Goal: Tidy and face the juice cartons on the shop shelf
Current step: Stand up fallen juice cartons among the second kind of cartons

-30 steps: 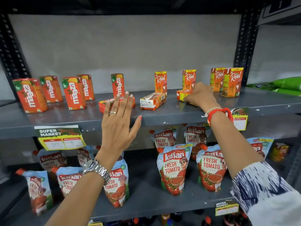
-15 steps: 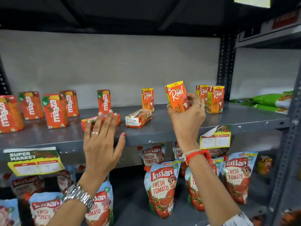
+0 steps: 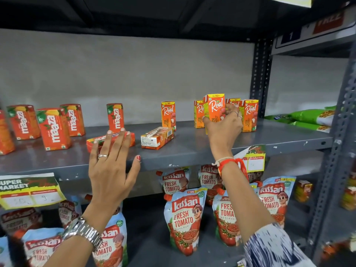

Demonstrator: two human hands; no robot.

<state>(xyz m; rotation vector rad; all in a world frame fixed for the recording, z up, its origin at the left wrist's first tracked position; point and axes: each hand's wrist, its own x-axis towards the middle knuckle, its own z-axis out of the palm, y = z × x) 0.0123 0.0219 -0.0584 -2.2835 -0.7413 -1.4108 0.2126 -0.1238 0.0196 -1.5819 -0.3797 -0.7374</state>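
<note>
Facing cartons on the shelf [image 3: 192,149].
My right hand [image 3: 224,128] grips an upright Real carton [image 3: 214,106]; my left hand [image 3: 111,162] hovers open, fingers spread.

We see an orange Real carton [image 3: 214,108] upright in our right hand [image 3: 224,130], three more standing just behind it, and two toppled cartons [image 3: 157,137] by our left hand [image 3: 111,166].

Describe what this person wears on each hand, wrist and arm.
Left hand: silver ring, red nail polish, silver metal watch. Right hand: rings on two fingers, red and white thread bands at the wrist, and a blue-and-white patterned sleeve.
</note>
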